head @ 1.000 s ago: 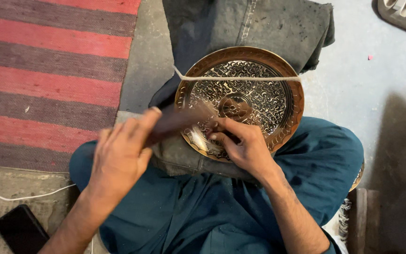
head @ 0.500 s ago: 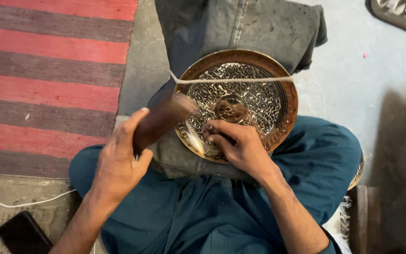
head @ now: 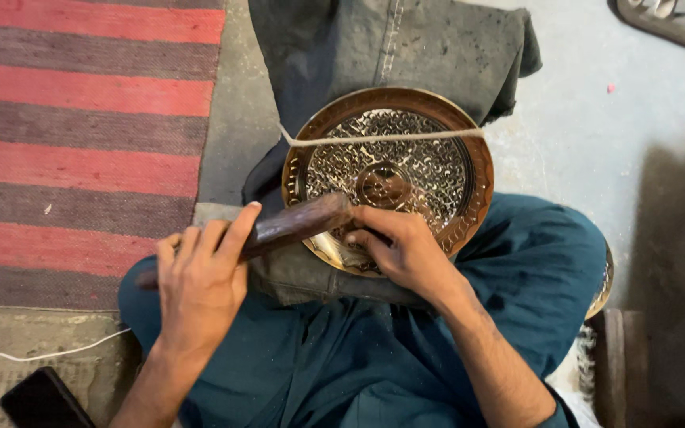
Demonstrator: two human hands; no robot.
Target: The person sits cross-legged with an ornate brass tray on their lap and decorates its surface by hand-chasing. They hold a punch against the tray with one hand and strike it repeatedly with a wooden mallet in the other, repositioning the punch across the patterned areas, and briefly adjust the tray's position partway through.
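Head view: round brass plate with dense engraved patterning (head: 406, 170) rests on dark grey cloth (head: 390, 47) over the lap, a pale cord (head: 382, 139) stretched across its upper part. Left hand (head: 200, 289), at eight o'clock of the plate, wraps its fingers closed around a dark wooden mallet (head: 295, 224). Right hand (head: 406, 250) sits at the plate's six o'clock rim, fingers curled; what they pinch is hidden. Red striped rug (head: 81, 119) lies at nine o'clock.

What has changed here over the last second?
The left hand swung the wooden mallet back, then down again; its head now sits at the right hand on the plate's near rim. Both hands kept their grip; plate, cord and rug stayed put.
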